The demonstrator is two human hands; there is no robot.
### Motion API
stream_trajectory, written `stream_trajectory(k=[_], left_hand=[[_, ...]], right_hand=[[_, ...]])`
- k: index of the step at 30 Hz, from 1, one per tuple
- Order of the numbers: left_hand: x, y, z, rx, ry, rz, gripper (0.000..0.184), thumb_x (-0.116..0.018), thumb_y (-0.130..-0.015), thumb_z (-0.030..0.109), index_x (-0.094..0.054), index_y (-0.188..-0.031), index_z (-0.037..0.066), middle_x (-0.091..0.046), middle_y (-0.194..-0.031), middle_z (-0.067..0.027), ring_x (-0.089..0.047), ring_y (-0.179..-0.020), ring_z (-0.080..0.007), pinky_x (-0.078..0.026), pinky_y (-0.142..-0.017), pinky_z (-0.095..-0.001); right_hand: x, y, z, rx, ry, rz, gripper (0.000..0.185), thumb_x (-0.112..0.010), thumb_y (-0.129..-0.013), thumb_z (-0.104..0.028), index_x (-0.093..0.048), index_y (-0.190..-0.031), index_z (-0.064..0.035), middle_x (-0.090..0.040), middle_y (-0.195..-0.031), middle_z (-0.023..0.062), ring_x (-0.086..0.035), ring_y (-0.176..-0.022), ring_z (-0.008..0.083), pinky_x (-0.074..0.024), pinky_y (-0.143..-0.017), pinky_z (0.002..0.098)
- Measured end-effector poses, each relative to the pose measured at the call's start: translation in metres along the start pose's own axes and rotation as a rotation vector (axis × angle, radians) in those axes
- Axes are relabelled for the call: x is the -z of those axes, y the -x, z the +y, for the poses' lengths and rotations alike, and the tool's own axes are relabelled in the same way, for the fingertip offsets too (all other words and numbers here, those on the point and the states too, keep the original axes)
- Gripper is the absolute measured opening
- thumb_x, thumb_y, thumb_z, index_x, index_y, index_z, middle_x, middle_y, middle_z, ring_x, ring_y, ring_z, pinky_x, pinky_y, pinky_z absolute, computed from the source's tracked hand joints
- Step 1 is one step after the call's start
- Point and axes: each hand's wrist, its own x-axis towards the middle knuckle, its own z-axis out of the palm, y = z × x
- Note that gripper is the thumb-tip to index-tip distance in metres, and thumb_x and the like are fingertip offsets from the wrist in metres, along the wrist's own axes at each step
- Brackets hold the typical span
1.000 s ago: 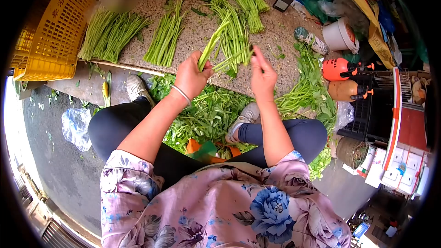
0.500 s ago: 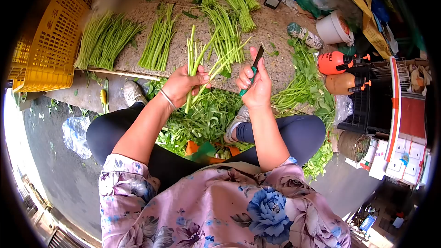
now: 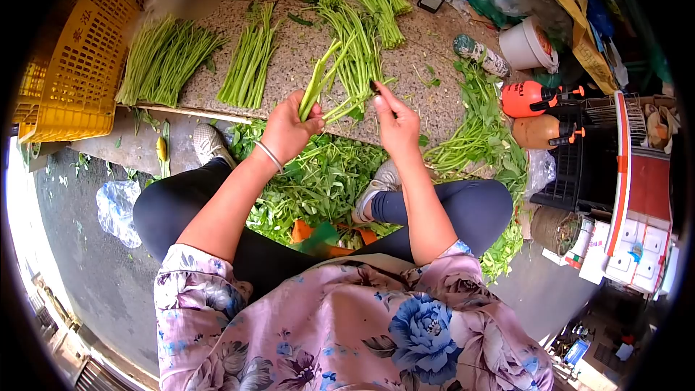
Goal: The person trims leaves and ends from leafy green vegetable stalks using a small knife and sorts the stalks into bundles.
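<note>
My left hand (image 3: 289, 130), with a bangle at its wrist, is closed around a few green vegetable stems (image 3: 316, 81) that point up and away from me. My right hand (image 3: 397, 124) is closed on a small knife (image 3: 374, 87); only a dark bit of it shows at the fingertips, close to the ends of the stems, and its handle is hidden. Whether the blade touches a stem I cannot tell. Beyond the hands, bundles of trimmed stems (image 3: 247, 65) lie on a speckled slab (image 3: 289, 51). Below them, between my legs, is a heap of loose leaves (image 3: 318, 181).
A yellow plastic crate (image 3: 87, 65) stands at the left. More leafy stems (image 3: 470, 130) lie to the right, beside a red spray bottle (image 3: 528, 98), an orange spray bottle (image 3: 539, 132) and a white bucket (image 3: 525, 47). A clear plastic bag (image 3: 119, 211) rests on the ground at left.
My right hand has turned and come lower, bringing the knife from upright towards the stems; its green handle is now hidden. The stems in my left hand lean more to the right.
</note>
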Motion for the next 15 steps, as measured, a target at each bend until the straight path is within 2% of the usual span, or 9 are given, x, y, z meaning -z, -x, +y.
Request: stream_trajectory(k=[2, 3, 4, 6, 7, 10, 12, 14, 15], left_hand=[[0.0, 0.001, 0.0, 0.016, 0.018, 0.024, 0.021, -0.055, -0.073, -0.012, -0.045, -0.085, 0.003, -0.047, -0.076, -0.0007, -0.047, -0.067, -0.0086, -0.043, -0.063, -0.0214], [0.001, 0.001, 0.0, 0.03, 0.035, 0.045, 0.021, -0.055, -0.073, -0.011, -0.045, -0.084, 0.003, -0.048, -0.075, -0.0005, -0.047, -0.067, -0.0086, -0.043, -0.062, -0.0217], [0.003, 0.0, -0.004, 0.03, 0.036, 0.044, 0.021, -0.055, -0.073, -0.011, -0.045, -0.084, 0.003, -0.048, -0.075, -0.0005, -0.047, -0.067, -0.0086, -0.043, -0.062, -0.0217], [0.008, -0.001, -0.011, 0.004, -0.175, 0.012, 0.019, -0.056, -0.073, -0.01, -0.046, -0.083, 0.003, -0.049, -0.073, -0.0009, -0.048, -0.065, -0.0092, -0.044, -0.061, -0.0227], [0.008, -0.001, -0.012, 0.008, -0.175, 0.011, 0.019, -0.056, -0.073, -0.01, -0.046, -0.083, 0.003, -0.049, -0.073, -0.0009, -0.048, -0.065, -0.0092, -0.044, -0.061, -0.0227], [0.009, 0.003, -0.009, 0.004, -0.161, -0.047, 0.018, -0.057, -0.072, -0.009, -0.046, -0.081, 0.003, -0.05, -0.072, -0.0014, -0.049, -0.064, -0.0097, -0.044, -0.06, -0.0237], [0.013, 0.005, -0.008, 0.043, -0.075, -0.045, 0.018, -0.057, -0.072, -0.009, -0.046, -0.081, 0.002, -0.049, -0.072, -0.0017, -0.05, -0.064, -0.0096, -0.045, -0.06, -0.0236], [0.02, 0.006, -0.008, 0.068, -0.128, -0.038, 0.019, -0.056, -0.073, -0.01, -0.045, -0.083, 0.002, -0.049, -0.072, -0.0015, -0.049, -0.065, -0.0093, -0.045, -0.06, -0.0231], [0.022, 0.007, -0.006, 0.12, -0.058, 0.036, 0.021, -0.055, -0.073, -0.011, -0.045, -0.086, 0.002, -0.049, -0.072, -0.0015, -0.05, -0.065, -0.0096, -0.045, -0.06, -0.0235]], right_hand=[[0.012, -0.002, 0.001, -0.199, -0.105, 0.346, 0.037, -0.053, -0.087, -0.023, -0.049, -0.121, -0.0095, -0.034, -0.056, -0.008, -0.028, -0.046, 0.0017, -0.0224, -0.04, 0.0173], [0.019, -0.002, -0.002, -0.296, -0.385, 0.327, 0.036, -0.052, -0.087, -0.025, -0.05, -0.119, -0.0084, -0.034, -0.056, -0.0073, -0.029, -0.046, 0.0038, -0.0235, -0.041, 0.0194], [0.02, -0.001, -0.004, -0.296, -0.384, 0.328, 0.036, -0.052, -0.087, -0.025, -0.05, -0.119, -0.0084, -0.034, -0.056, -0.0073, -0.029, -0.046, 0.0038, -0.0235, -0.041, 0.0194], [0.023, 0.001, -0.01, -0.667, -0.834, 0.164, 0.034, -0.051, -0.088, -0.028, -0.051, -0.116, -0.0086, -0.034, -0.057, -0.0062, -0.03, -0.046, 0.0054, -0.0241, -0.04, 0.02], [0.021, 0.0, -0.001, -0.683, -0.903, 0.069, 0.034, -0.051, -0.087, -0.031, -0.051, -0.114, -0.0103, -0.035, -0.058, -0.0053, -0.031, -0.045, 0.0053, -0.0237, -0.04, 0.0185], [0.017, -0.005, 0.007, -0.63, -0.817, -0.097, 0.035, -0.053, -0.086, -0.032, -0.051, -0.115, -0.0122, -0.034, -0.058, -0.0055, -0.031, -0.045, 0.0047, -0.024, -0.04, 0.018], [0.018, -0.004, 0.026, -0.619, -0.782, -0.123, 0.033, -0.053, -0.086, -0.032, -0.053, -0.114, -0.0133, -0.034, -0.057, -0.0059, -0.031, -0.046, 0.0044, -0.024, -0.04, 0.0179], [0.017, 0.001, 0.051, -0.702, -0.588, 0.006, 0.029, -0.055, -0.086, -0.027, -0.058, -0.109, -0.0104, -0.038, -0.056, -0.0062, -0.033, -0.048, 0.0032, -0.0266, -0.042, 0.0179], [0.008, 0.004, 0.081, -0.661, -0.275, 0.13, 0.032, -0.059, -0.082, -0.031, -0.062, -0.102, -0.0063, -0.05, -0.06, -0.0032, -0.043, -0.051, 0.0066, -0.0353, -0.047, 0.0224]])
